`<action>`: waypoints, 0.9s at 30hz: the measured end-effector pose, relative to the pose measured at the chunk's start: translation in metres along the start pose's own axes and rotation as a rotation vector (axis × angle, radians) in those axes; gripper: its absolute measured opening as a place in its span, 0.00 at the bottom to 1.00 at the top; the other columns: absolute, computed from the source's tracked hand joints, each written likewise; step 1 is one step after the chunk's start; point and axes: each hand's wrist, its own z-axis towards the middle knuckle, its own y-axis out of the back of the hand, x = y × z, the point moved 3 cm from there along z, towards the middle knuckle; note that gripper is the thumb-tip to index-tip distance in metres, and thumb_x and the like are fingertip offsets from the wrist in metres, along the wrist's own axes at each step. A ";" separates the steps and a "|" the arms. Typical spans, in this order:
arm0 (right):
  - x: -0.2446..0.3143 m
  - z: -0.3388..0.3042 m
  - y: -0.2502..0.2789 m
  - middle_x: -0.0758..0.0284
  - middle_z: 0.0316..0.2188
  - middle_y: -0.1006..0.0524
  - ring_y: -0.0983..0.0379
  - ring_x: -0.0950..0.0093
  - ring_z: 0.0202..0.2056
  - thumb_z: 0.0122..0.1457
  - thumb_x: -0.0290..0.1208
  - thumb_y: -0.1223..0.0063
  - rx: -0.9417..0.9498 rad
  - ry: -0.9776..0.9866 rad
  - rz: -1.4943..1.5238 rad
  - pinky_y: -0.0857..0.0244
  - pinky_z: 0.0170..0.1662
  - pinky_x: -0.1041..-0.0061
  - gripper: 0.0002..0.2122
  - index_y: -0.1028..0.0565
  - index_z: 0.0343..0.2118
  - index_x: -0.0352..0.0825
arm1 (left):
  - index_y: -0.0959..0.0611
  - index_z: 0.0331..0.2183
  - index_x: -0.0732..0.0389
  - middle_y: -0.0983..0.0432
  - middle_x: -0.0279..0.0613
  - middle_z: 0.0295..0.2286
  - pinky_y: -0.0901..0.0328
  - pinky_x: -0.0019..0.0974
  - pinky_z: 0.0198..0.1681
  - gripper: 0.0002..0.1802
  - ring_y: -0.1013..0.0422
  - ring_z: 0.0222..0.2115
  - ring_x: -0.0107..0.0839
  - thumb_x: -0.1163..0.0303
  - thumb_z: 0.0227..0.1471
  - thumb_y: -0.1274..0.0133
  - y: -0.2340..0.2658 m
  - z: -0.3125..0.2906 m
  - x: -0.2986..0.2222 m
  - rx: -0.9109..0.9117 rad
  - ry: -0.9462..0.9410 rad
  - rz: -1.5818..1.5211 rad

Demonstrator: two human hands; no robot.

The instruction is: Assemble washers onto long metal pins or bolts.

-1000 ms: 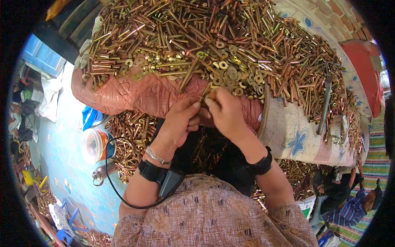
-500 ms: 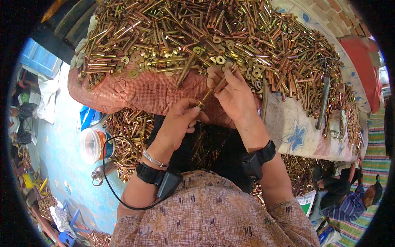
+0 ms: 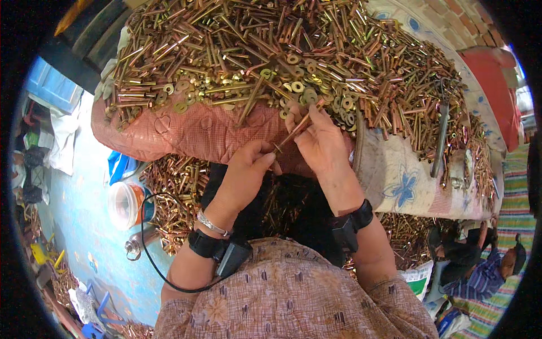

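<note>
My left hand (image 3: 251,166) pinches the lower end of a long brass-coloured bolt (image 3: 279,147), which carries a flat washer near my fingertips. My right hand (image 3: 320,140) grips a copper-coloured tube sleeve (image 3: 297,129) that lies in line with the bolt and reaches down close to the washer. The bolt slants up to the right, over a quilted pink cloth (image 3: 197,130). Just beyond my right fingers are loose flat washers (image 3: 297,86) and a bank of nuts, bolts and sleeves (image 3: 271,34).
A hand tool with a long dark handle (image 3: 441,138) lies on the heap's right side, above a white flowered cloth (image 3: 403,186). At left, a clear plastic tub (image 3: 125,203) and a metal flask (image 3: 134,246) stand on the blue floor. Another person (image 3: 480,274) is at lower right.
The sleeve has come down along the bolt toward the washer, covering shank that was bare before. My left hand has shifted slightly, and my right hand remains near the washers.
</note>
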 end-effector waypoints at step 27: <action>0.001 -0.004 -0.018 0.67 0.27 0.27 0.33 0.79 0.30 0.53 0.30 0.50 0.070 0.183 -1.421 0.39 0.35 0.79 0.08 0.29 0.31 0.30 | 0.22 0.34 0.61 0.29 0.32 0.23 0.40 0.26 0.23 0.07 0.36 0.20 0.20 0.75 0.48 0.50 0.028 0.006 -0.017 -0.416 -0.296 0.026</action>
